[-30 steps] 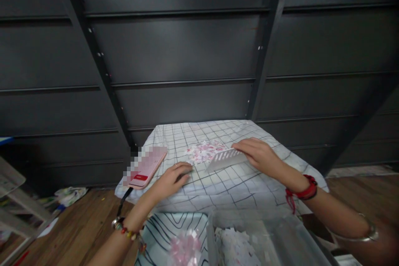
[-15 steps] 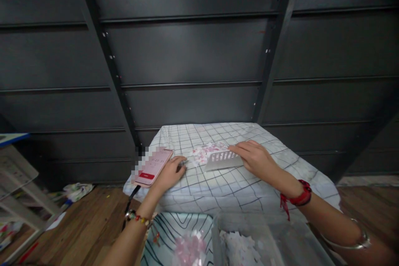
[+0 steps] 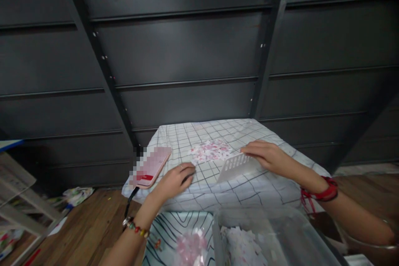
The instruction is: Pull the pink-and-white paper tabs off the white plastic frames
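Note:
My right hand [image 3: 268, 156] grips the upper right edge of a white slotted plastic piece [image 3: 233, 166], holding it tilted over the checked cloth [image 3: 212, 189]. Its exact kind I cannot make out. Just beyond its left side lies a spread pile of pink and white paper scraps [image 3: 208, 150]. My left hand [image 3: 176, 181] rests on the cloth in front of the pile, fingers loosely bent, a dark gap showing between thumb and fingers; I see nothing held in it. A pink phone [image 3: 157, 166], partly pixelated, lies to the left of this hand.
Below the cloth's front edge, a clear plastic bin [image 3: 277, 232] holds white paper bits [image 3: 241, 245]. Beside it a patterned tray [image 3: 162, 224] carries a clear bag of pink pieces [image 3: 191, 245]. A dark panelled wall [image 3: 187, 54] stands behind; a white rack [image 3: 21, 195] is at left.
My right hand has drawn the white slotted piece rightward and towards me, away from the paper scraps. My left hand has shifted slightly right and nearer me.

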Demonstrator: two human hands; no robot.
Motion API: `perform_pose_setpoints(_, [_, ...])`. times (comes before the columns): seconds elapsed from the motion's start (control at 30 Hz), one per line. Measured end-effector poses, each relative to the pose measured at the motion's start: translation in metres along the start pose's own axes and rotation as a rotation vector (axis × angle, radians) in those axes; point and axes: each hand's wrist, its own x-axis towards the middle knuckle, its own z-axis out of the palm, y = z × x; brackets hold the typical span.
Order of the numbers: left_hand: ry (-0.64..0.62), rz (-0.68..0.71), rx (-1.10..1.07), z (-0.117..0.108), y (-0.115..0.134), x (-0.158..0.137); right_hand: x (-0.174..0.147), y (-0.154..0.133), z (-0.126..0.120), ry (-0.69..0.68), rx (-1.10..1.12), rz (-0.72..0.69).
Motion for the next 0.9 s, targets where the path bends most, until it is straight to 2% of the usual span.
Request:
perform_pose_setpoints(0.13, [-0.084, 0.093, 0.024, 0.004, 0.019, 0.003, -0.003, -0.003, -0.009, 0.042, -0.016, 0.013])
perform_pose_setpoints(0.4, [-0.109, 0.065, -0.033, 0.005, 0.029, 0.007, -0.010, -0.004, -0.007, 0.016, -0.036, -0.027])
perform_pose_setpoints(0.5, [-0.084, 0.031, -0.061, -0.002, 0.020, 0.008, -0.009, -0.003, -0.009, 0.057, -0.070, 0.022])
perform_pose_setpoints(0.57, [-0.016, -0.040, -0.049, -0.005, 0.007, 0.012, -0.003, -0.006, -0.004, 0.108, -0.103, 0.055])
perform_pose_setpoints(0.63, [0.062, -0.136, -0.021, -0.006, -0.009, 0.017, 0.008, -0.010, 0.005, 0.164, -0.145, 0.069])
perform_pose_setpoints(0.77, [0.128, -0.277, 0.037, 0.000, -0.036, 0.026, 0.031, -0.019, 0.032, 0.227, -0.227, 0.005])
perform_pose_setpoints(0.9, [0.137, -0.367, 0.068, 0.007, -0.045, 0.025, 0.048, -0.023, 0.053, 0.209, -0.258, -0.027])
